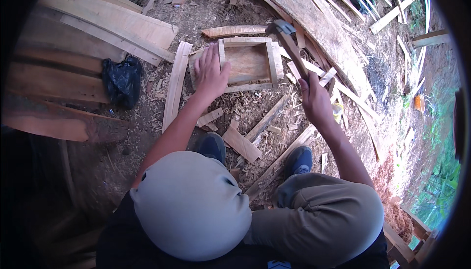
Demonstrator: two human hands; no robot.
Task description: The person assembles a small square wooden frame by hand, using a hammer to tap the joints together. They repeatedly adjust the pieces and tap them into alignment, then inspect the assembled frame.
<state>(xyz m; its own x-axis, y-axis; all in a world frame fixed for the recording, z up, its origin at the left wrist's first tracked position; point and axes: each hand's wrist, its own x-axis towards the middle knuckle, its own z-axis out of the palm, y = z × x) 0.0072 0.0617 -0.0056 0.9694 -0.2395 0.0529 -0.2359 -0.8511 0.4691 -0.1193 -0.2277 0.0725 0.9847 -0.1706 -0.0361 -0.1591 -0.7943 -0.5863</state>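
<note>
A shallow rectangular wooden box (247, 87) with an open top lies on the ground ahead of me. My left hand (211, 75) grips its left wall, the fingers laid long on the outer side and the thumb over the rim. Wrapped round the handle of a claw hammer (293, 49), my right hand (316, 101) is closed. The hammer is raised just right of the box, its metal head up near the far right corner. No nail is visible at this size.
Curved offcuts (176, 85) and loose wood scraps (242, 144) lie around the box among shavings. Stacked planks (113, 21) and a black plastic bag (121, 81) are at the left. A large curved board (314, 28) runs along the right. My shoes (298, 160) rest close in front.
</note>
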